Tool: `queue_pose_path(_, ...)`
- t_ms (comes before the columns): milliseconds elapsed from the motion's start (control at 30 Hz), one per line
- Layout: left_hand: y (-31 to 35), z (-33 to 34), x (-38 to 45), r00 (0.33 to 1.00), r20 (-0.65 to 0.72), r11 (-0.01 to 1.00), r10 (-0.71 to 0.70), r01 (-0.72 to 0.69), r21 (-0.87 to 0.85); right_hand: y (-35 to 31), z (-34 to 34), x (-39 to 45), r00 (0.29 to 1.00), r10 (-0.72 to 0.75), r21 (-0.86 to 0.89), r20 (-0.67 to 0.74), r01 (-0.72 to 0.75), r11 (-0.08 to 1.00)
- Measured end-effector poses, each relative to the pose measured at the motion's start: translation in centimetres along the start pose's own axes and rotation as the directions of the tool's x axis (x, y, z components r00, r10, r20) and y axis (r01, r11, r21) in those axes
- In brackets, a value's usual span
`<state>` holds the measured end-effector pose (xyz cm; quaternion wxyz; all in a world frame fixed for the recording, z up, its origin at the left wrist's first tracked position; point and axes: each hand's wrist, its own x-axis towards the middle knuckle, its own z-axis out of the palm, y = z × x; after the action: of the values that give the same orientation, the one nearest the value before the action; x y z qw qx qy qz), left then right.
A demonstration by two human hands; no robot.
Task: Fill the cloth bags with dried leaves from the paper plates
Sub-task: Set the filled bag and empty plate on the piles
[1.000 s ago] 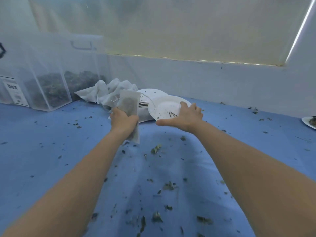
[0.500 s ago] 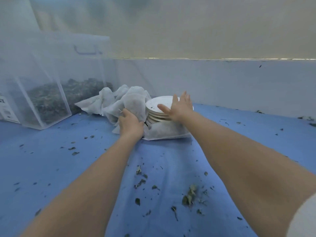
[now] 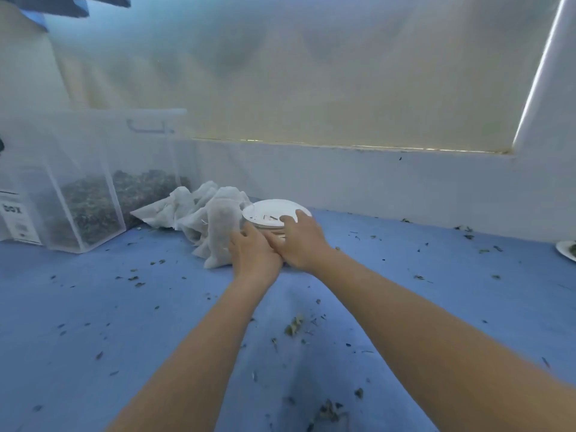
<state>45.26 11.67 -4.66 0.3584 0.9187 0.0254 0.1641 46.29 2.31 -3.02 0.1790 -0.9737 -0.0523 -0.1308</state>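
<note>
Head view, both forearms extended over a blue table cover (image 3: 93,307). Left hand (image 3: 254,255) sits at the near side of a filled cloth bag (image 3: 222,227), which stands roughly upright; fingers lie against its right side, and I cannot tell whether they pinch the fabric or only touch it. Right hand (image 3: 300,241) lies palm down on the near edge of a stack of paper plates (image 3: 271,213), fingers nearly straight, thumb toward the left hand; the two hands touch. Top plate carries only a few leaf fragments. Stack stands near the back wall, just right of the bag. Behind and left of the bag: a rumpled pile of white cloth bags (image 3: 184,207). Further left: a clear plastic bin (image 3: 90,182) with dark dried leaves in the bottom. Loose leaf crumbs (image 3: 294,325) scattered over the cover. Another plate (image 3: 567,249) is partly visible at the right frame edge, holding some leaves.
</note>
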Motion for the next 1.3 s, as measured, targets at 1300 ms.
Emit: queue_pose_path(1300,31.1,21.8,-33.9,0.507,0.765,0.918,0.396,-0.233,-0.321,35.3,-21.2,-37.5,0.495,0.868,-0.188,0.038,-0.85,0.493)
